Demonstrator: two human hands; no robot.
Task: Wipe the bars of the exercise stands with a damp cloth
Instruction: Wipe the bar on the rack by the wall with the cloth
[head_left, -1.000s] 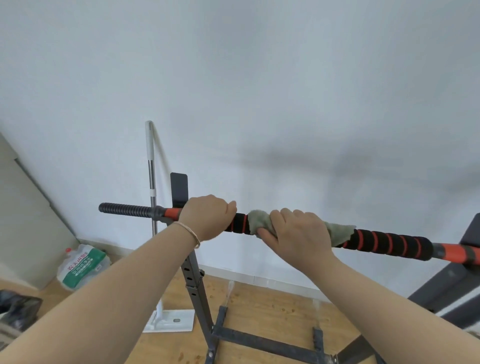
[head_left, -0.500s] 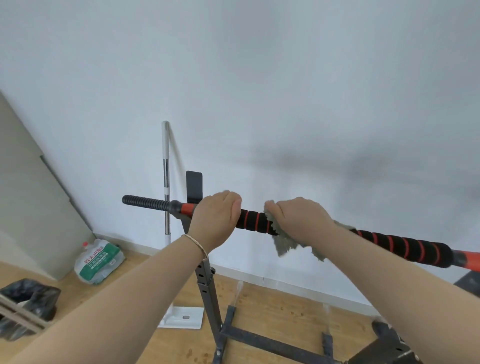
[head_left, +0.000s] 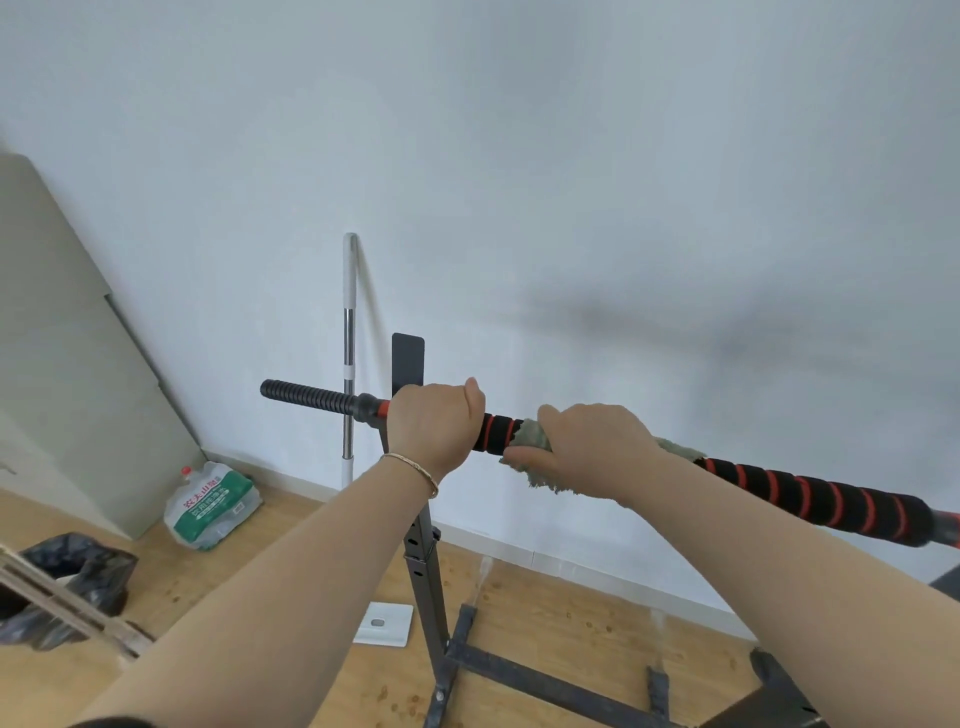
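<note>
Right hand (head_left: 587, 447) stays clamped round the fuzzy grey-green cloth (head_left: 530, 439) on the bar (head_left: 810, 493). The cloth now bunches toward the left hand (head_left: 434, 426), with less hanging under the bar than before. Left hand grips bare foam: black, ribbed, red-ringed. Below the bar's left end lies a clear plastic water jug (head_left: 210, 506), fill unclear.

1. To the right of the right hand (head_left: 592, 447), which grips the cloth (head_left: 530, 440), the bar (head_left: 810, 493) runs open to the frame edge.
2. To its left, the left hand (head_left: 434, 423) grips the bar, leaving only a short gap.
3. Beyond the left hand the bar's threaded end is free. A mop pole (head_left: 349, 353) stands behind it, seemingly well back.
4. Below the left hand, the stand's upright (head_left: 426, 566) blocks the way.
</note>
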